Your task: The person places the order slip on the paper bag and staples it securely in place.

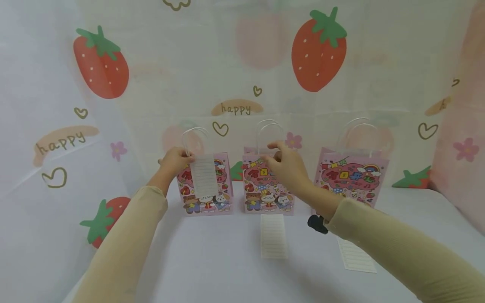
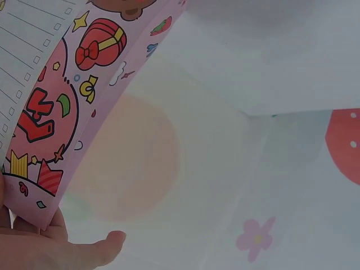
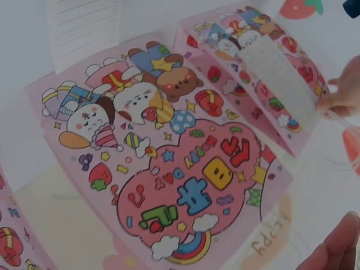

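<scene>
Three pink gift bags with cartoon animals and twisted handles stand in a row. At the left gift bag (image 1: pixel 185 201), my left hand (image 1: pixel 173 163) pinches the top rim together with a lined checklist slip (image 1: pixel 204 176), which hangs over the bag's front. Some of its fingers are behind the rim in the left wrist view, and one digit (image 2: pixel 107 247) sticks out to the side. My right hand (image 1: pixel 289 166) hovers near the top of the middle gift bag (image 1: pixel 253 195), fingers loosely bent and holding nothing. Its fingertips (image 3: pixel 340 236) show beside that bag in the right wrist view.
A second lined slip (image 1: pixel 273 236) lies on the white table (image 1: pixel 212 256) before the middle bag. Another slip (image 1: pixel 358 256) lies before the right gift bag (image 1: pixel 352 176), partly behind my right sleeve (image 1: pixel 394 244). A strawberry-printed cloth (image 1: pixel 189 75) hangs close behind the bags.
</scene>
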`<action>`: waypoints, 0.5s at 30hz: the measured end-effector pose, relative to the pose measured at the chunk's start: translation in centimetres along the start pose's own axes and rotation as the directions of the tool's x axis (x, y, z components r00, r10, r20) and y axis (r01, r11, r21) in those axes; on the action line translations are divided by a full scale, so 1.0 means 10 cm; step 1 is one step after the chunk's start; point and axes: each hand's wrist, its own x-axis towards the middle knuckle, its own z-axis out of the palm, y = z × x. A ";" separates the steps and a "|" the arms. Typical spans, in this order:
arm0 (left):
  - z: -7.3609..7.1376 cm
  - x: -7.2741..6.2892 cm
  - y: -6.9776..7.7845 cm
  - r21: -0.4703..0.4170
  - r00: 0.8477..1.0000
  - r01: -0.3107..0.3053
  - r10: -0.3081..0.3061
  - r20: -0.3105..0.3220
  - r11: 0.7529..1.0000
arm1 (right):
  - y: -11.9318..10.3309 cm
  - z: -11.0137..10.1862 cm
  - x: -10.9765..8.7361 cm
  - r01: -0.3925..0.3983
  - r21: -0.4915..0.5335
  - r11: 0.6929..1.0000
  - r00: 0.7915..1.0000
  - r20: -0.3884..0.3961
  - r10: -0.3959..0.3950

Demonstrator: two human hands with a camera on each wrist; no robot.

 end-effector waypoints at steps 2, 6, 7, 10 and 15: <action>0.01 0.00 0.02 0.003 1.000 0.000 0.000 -0.001 1.000 | 0.04 -0.08 -0.03 0.008 -0.006 1.000 1.000 -0.014 -0.008; 0.04 -0.01 0.05 -0.001 1.000 -0.009 0.009 0.001 1.000 | 0.10 -0.26 -0.10 0.008 0.020 1.000 1.000 -0.030 -0.008; 0.04 -0.01 0.05 -0.002 1.000 -0.012 0.012 -0.001 1.000 | 0.11 -0.31 -0.11 0.006 0.029 1.000 0.999 -0.032 -0.005; 0.04 -0.03 0.04 0.000 1.000 -0.021 0.021 -0.014 1.000 | 0.15 -0.43 -0.16 -0.015 0.046 0.999 0.999 -0.033 0.016; 0.03 -0.06 0.04 -0.003 1.000 -0.014 0.014 -0.021 1.000 | 0.24 -0.62 -0.25 -0.062 0.022 0.998 0.997 -0.036 0.063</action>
